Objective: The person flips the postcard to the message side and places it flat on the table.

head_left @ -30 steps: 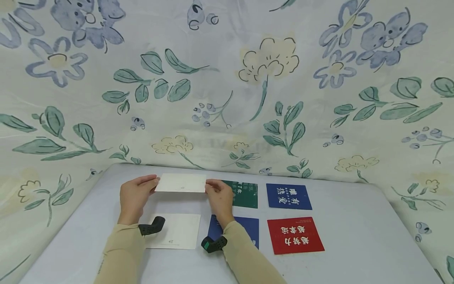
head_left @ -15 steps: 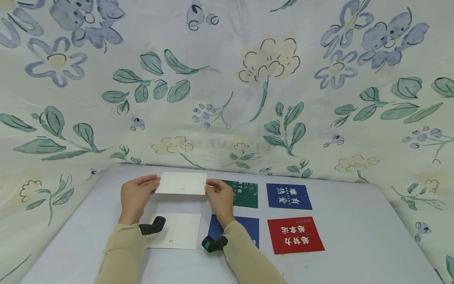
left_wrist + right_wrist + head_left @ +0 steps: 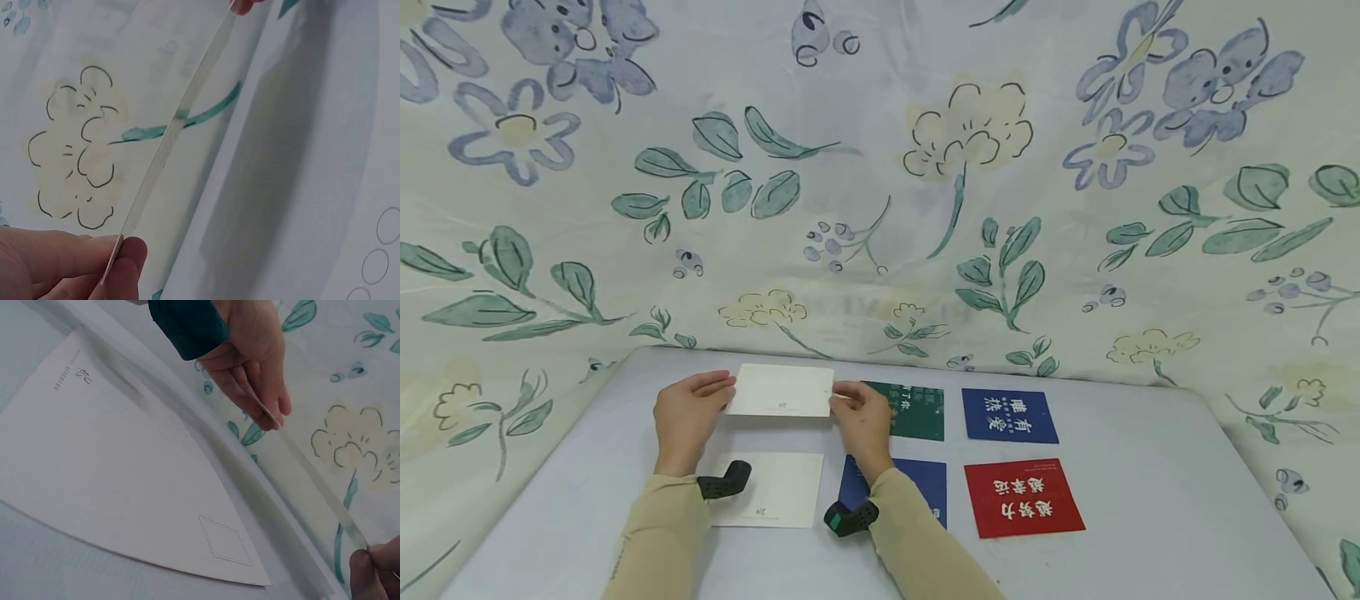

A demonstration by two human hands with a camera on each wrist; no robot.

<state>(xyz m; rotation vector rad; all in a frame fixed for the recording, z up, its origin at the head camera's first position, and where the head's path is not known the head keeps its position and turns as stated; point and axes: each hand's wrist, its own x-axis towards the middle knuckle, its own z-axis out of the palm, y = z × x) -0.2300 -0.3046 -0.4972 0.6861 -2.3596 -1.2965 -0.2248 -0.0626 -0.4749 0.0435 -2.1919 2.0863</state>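
Left hand and right hand pinch opposite short ends of a raised white card, its long axis running sideways between them, neither hand nearer.

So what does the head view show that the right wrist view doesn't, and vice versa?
Only the head view shows the red card, the green card and two blue cards.
Only the right wrist view makes out a small printed box outline on the flat white card.
Both show that card, and the left hand and right hand pinching a raised white card.
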